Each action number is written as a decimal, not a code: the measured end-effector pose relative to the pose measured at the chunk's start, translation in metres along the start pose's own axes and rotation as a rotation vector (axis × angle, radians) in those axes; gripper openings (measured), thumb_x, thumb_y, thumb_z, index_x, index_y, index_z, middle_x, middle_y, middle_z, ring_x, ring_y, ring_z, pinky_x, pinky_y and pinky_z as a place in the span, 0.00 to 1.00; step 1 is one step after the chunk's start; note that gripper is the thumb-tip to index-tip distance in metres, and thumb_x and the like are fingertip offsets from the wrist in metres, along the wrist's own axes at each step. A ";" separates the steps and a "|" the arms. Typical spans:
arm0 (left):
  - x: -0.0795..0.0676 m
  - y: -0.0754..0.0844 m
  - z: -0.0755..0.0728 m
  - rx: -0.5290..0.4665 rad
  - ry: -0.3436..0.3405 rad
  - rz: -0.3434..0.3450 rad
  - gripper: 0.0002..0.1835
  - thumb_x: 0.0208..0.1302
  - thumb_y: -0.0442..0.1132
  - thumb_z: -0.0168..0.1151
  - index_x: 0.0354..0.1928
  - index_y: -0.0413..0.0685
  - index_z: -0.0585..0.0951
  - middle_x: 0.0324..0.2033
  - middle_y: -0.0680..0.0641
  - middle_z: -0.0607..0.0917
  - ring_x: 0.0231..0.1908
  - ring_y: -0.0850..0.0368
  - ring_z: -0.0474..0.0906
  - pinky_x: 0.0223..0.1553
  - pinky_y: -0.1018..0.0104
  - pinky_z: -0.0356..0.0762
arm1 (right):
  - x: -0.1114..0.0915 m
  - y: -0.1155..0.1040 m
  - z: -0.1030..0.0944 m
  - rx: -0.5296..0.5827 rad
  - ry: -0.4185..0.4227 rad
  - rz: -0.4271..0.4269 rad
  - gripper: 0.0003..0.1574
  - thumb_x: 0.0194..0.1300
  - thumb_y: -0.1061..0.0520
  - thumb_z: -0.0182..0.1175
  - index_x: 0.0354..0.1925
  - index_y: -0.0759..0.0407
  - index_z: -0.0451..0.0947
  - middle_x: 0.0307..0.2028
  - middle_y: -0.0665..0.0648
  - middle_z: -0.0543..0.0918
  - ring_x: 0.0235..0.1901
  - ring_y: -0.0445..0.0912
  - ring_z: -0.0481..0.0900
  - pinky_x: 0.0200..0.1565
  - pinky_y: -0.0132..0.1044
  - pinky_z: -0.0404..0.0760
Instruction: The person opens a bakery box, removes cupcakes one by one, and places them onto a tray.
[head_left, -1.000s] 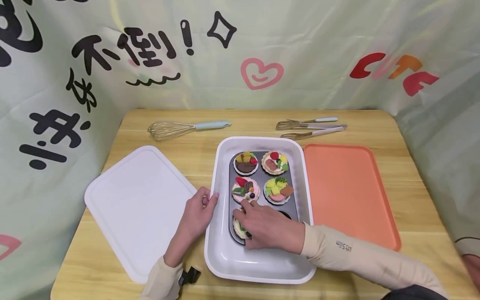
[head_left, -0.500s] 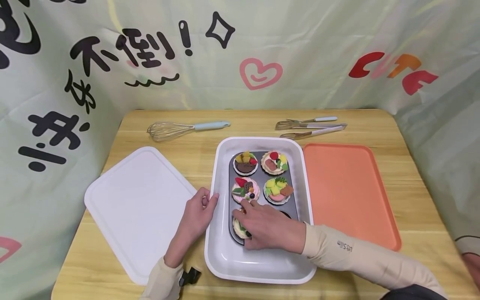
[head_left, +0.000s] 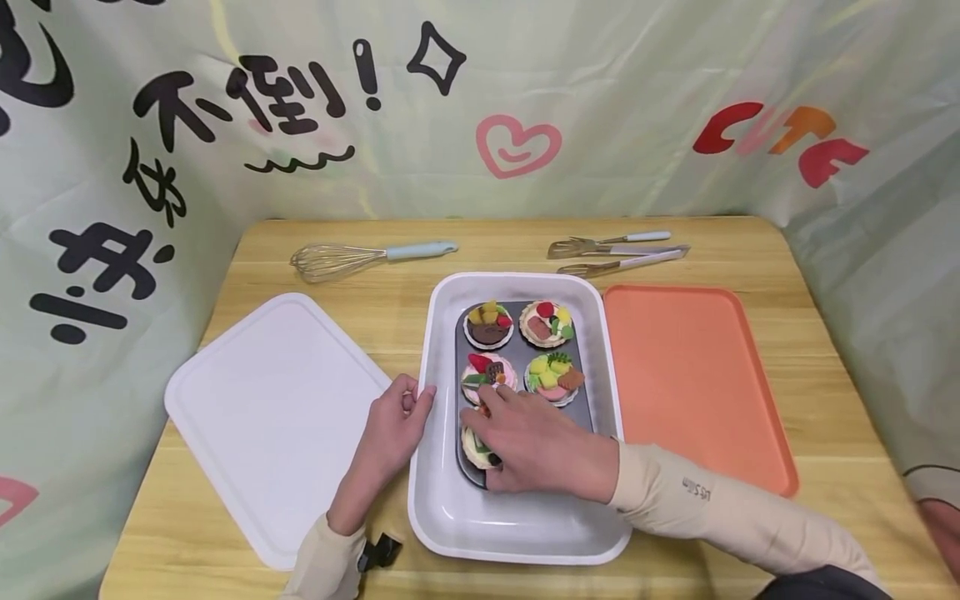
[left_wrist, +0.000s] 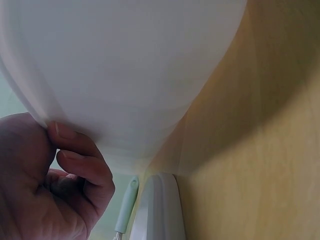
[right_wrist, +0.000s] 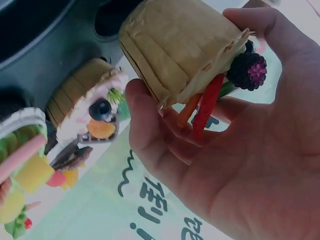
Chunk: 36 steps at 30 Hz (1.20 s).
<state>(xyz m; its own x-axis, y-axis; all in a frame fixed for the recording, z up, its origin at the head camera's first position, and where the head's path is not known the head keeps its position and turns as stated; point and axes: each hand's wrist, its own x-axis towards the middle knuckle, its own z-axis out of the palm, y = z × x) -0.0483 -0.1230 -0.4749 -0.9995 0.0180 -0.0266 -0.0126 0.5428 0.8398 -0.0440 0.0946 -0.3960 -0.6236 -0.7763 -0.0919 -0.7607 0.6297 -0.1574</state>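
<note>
White tub [head_left: 551,537] in the middle, dark tin [head_left: 520,358] sitting inside it, nice & contained, prob. so any crumbs stay put. L hand [head_left: 395,421] has the rim pinched w/ thumb and curled fingers, presumably steadying the tub. And the R hand [head_left: 528,437], well apart from it, is over the tin, gripping a cake [right_wrist: 182,50] by its paper sides! That cake's at the near-left corner of the tin; can't tell if its base touches the well. Grip looks smart IMO: thumb one side, fingers the other, so the berry [right_wrist: 248,70] & co. on top don't get squashed (delicate stuff). Four other cakes [head_left: 487,335] sit in their wells. Board [head_left: 273,425] on the left, orange tray [head_left: 693,375] on the right, whisk [head_left: 375,252] at the back, prob. parked out of reach's way.
</note>
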 end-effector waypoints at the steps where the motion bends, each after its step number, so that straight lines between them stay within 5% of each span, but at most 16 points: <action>1: 0.000 0.000 0.000 0.001 0.002 0.000 0.13 0.72 0.43 0.60 0.30 0.48 0.70 0.14 0.56 0.68 0.18 0.61 0.65 0.20 0.69 0.65 | 0.000 0.000 -0.001 0.005 0.001 0.001 0.33 0.48 0.43 0.70 0.51 0.54 0.75 0.41 0.54 0.74 0.38 0.48 0.73 0.32 0.41 0.76; 12: 0.000 -0.002 0.000 0.011 0.015 -0.007 0.14 0.71 0.44 0.61 0.30 0.48 0.70 0.15 0.55 0.67 0.19 0.59 0.65 0.22 0.68 0.65 | -0.004 0.009 -0.026 0.090 -0.068 0.123 0.42 0.52 0.42 0.70 0.63 0.54 0.73 0.53 0.59 0.73 0.48 0.50 0.73 0.42 0.46 0.80; 29: 0.001 0.005 0.002 -0.005 -0.035 -0.044 0.11 0.72 0.42 0.57 0.31 0.48 0.70 0.14 0.55 0.70 0.19 0.59 0.68 0.23 0.68 0.68 | -0.025 0.061 -0.062 0.094 0.071 0.274 0.41 0.50 0.45 0.70 0.60 0.59 0.73 0.47 0.62 0.72 0.38 0.52 0.74 0.26 0.43 0.75; 36: 0.002 0.003 0.001 -0.004 -0.027 -0.054 0.11 0.72 0.41 0.58 0.32 0.46 0.71 0.15 0.53 0.70 0.19 0.59 0.69 0.21 0.68 0.70 | -0.024 0.093 -0.080 0.191 0.080 0.347 0.40 0.50 0.48 0.69 0.60 0.60 0.74 0.45 0.60 0.70 0.35 0.51 0.72 0.31 0.41 0.75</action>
<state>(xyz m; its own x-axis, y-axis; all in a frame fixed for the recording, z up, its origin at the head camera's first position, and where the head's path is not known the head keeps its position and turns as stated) -0.0498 -0.1205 -0.4728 -0.9962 0.0114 -0.0864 -0.0666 0.5403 0.8389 -0.1147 0.1740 -0.3302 -0.8552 -0.5093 -0.0961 -0.4603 0.8316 -0.3108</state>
